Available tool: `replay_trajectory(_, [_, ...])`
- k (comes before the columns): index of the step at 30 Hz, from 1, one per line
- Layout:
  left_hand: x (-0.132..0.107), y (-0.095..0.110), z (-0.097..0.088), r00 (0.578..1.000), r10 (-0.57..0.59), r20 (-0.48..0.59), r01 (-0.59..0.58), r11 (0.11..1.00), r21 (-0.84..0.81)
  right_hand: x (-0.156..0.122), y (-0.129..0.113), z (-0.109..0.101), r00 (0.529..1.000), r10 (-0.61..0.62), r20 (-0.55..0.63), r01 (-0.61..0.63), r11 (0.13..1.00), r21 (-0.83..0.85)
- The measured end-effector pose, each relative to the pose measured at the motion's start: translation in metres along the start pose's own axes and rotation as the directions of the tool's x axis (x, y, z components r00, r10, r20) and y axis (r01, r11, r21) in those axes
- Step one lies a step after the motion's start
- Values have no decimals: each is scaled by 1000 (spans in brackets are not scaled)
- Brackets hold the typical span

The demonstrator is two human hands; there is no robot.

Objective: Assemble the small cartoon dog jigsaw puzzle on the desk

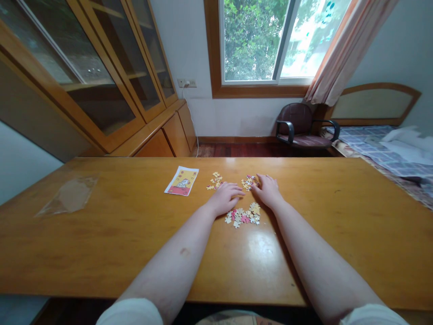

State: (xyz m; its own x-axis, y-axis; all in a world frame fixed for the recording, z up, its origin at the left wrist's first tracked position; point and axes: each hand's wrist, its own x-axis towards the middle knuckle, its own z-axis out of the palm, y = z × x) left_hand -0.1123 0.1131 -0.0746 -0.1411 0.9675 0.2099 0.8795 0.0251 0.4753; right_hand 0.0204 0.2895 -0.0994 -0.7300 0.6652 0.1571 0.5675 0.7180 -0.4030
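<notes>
Flat jigsaw puzzle pieces in yellow, white and pink lie on the wooden table in separate groups. The largest pile of puzzle pieces is nearest to me, just in front of my hands. My left hand rests palm down beyond its left side, fingers stretched to the right and slightly apart. Behind it, a smaller loose group of puzzle pieces is partly covered by the hand. On the right, my right hand lies with fingers spread, thumb and fingertips at the edge of another small cluster of puzzle pieces.
A picture card with a white cartoon animal lies left of the pieces. Farther left is a clear plastic bag. Beyond the wooden table stand a glass-door cabinet, an office chair and a bed.
</notes>
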Motion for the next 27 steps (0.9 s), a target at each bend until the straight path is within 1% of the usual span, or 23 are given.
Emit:
replay_trajectory(2, [0, 7, 2, 994, 61, 88, -61, 998, -9, 1, 1, -1, 999, -38, -13, 38, 999, 37])
replay_trajectory(5, [-1, 15, 5, 977, 119, 180, -120, 993, -1, 2, 1, -1, 997, -42, -57, 47, 995, 87])
replay_trajectory(7, [-2, 17, 6, 967, 133, 216, -139, 990, 14, 2, 1, -1, 997, -33, -72, 41, 994, 99])
replay_trajectory(8, [-2, 17, 7, 967, 131, 217, -139, 990, 22, 2, 0, -1, 997, -34, -72, 41, 994, 100])
replay_trajectory(10, [-2, 14, 8, 977, 104, 185, -114, 993, 42, 2, 0, 0, 997, -43, -70, 50, 994, 100])
replay_trajectory(15, [-1, 4, 8, 997, -14, 75, 8, 997, 81, 2, 0, 0, 993, -81, -81, 90, 989, 115])
replay_trajectory(17, [-1, 1, 8, 998, -52, 24, 50, 995, 88, 2, 0, -1, 990, -125, -72, 134, 982, 134])
replay_trajectory(19, [-1, 0, 9, 997, -70, -16, 71, 994, 88, 1, -3, -5, 982, -188, -35, 191, 969, 155])
replay_trajectory(21, [-1, 0, 9, 997, -73, -23, 75, 993, 92, -1, -6, -9, 971, -240, 18, 233, 957, 175])
replay_trajectory(23, [-1, 0, 9, 997, -80, -11, 81, 992, 101, -3, -9, -12, 963, -260, 66, 244, 952, 185])
replay_trajectory(27, [1, 1, 7, 994, -110, -12, 110, 987, 116, -6, -12, -14, 967, -234, 105, 213, 960, 183])
